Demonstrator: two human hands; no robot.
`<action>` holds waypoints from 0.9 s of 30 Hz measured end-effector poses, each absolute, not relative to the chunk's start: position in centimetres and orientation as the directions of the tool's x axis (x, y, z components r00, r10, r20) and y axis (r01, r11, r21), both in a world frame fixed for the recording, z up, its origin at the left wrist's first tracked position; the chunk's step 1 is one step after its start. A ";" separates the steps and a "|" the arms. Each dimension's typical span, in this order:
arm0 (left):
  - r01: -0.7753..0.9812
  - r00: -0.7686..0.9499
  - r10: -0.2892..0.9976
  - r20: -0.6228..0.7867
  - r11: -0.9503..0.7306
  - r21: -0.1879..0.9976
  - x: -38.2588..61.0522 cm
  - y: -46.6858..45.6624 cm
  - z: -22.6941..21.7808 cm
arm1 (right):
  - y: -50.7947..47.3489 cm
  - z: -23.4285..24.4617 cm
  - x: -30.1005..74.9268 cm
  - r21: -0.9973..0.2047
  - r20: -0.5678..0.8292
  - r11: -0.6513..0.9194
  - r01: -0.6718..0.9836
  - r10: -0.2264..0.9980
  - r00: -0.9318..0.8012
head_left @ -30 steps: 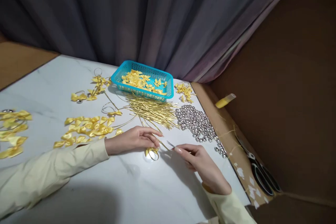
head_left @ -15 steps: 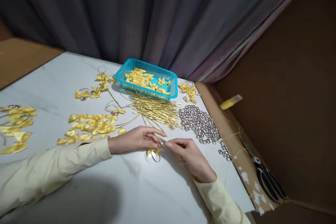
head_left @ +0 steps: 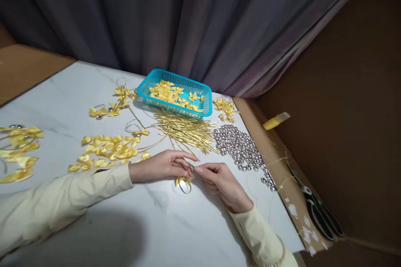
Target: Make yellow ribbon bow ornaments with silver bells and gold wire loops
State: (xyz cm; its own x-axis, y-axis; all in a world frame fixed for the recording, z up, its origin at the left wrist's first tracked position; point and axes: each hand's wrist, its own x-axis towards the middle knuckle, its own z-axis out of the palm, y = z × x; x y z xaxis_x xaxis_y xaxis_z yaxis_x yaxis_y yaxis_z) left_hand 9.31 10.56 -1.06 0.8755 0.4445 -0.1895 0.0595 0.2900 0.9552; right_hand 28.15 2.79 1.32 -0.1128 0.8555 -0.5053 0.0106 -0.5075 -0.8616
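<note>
My left hand (head_left: 169, 164) is closed at the fingertips on a gold cord, its index finger stretched out above. Below those fingers hang the cord's loop (head_left: 187, 186) and a yellow ribbon bow (head_left: 178, 182), partly hidden by the hand. My right hand (head_left: 223, 184) meets it from the right, thumb and forefinger pinched together at the cord's end; a small shiny bit shows there, too small to name. Both hands are just above the white marbled table top (head_left: 175, 233). Behind them lies a heap of loose gold cords (head_left: 188, 131).
A blue basket (head_left: 206, 112) of yellow bows stands at the back. Silver beads (head_left: 238, 146) are heaped to the right. Rows of bows (head_left: 112, 150) lie on the left, with looped bows (head_left: 21, 154) farther out. Scissors (head_left: 319, 212) and a yellow tube (head_left: 276, 121) lie beyond the right edge.
My right hand has shifted slightly left and up, its fingertips closer to my left fingers. The left hand, cord loop and bow have hardly moved.
</note>
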 end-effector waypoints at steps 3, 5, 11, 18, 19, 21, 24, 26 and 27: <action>0.053 0.877 0.443 -0.186 0.296 0.954 9.3 10.6 -1.2 | 2.8 1.2 28.1 -0.862 -0.502 -0.506 -0.009 0.857 -0.118; 0.055 0.877 0.443 -0.186 0.293 0.955 9.3 10.5 -1.2 | 2.8 1.1 28.1 -0.862 -0.500 -0.506 -0.023 0.857 -0.123; 0.048 0.877 0.446 -0.178 0.289 0.956 9.3 10.6 -1.3 | 2.7 0.8 28.2 -0.864 -0.490 -0.500 -0.056 0.862 -0.134; 0.056 0.875 0.450 -0.181 0.277 0.959 9.3 10.6 -1.3 | 2.7 0.7 28.2 -0.863 -0.488 -0.500 -0.074 0.862 -0.134; 0.058 0.874 0.451 -0.181 0.273 0.960 9.3 10.6 -1.3 | 2.7 0.7 28.3 -0.863 -0.488 -0.500 -0.076 0.862 -0.133; 0.061 0.873 0.451 -0.184 0.273 0.960 9.2 10.6 -1.3 | 2.7 0.7 28.3 -0.861 -0.490 -0.501 -0.080 0.862 -0.131; 0.061 0.874 0.449 -0.187 0.280 0.958 9.3 10.6 -1.3 | 2.7 0.6 28.3 -0.861 -0.489 -0.501 -0.091 0.863 -0.127; 0.060 0.874 0.449 -0.188 0.285 0.957 9.3 10.6 -1.2 | 2.7 0.6 28.3 -0.860 -0.487 -0.500 -0.101 0.864 -0.126; 0.058 0.873 0.449 -0.189 0.289 0.956 9.3 10.6 -1.2 | 2.7 0.6 28.4 -0.859 -0.488 -0.501 -0.106 0.864 -0.127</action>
State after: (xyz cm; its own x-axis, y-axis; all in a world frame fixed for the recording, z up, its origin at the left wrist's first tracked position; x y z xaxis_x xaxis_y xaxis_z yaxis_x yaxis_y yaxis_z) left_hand 9.30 10.57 -1.18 0.8732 0.4491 -0.1892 0.0585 0.2889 0.9556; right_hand 28.36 2.71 0.56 -0.1275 0.8638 -0.4875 -0.1056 -0.5006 -0.8592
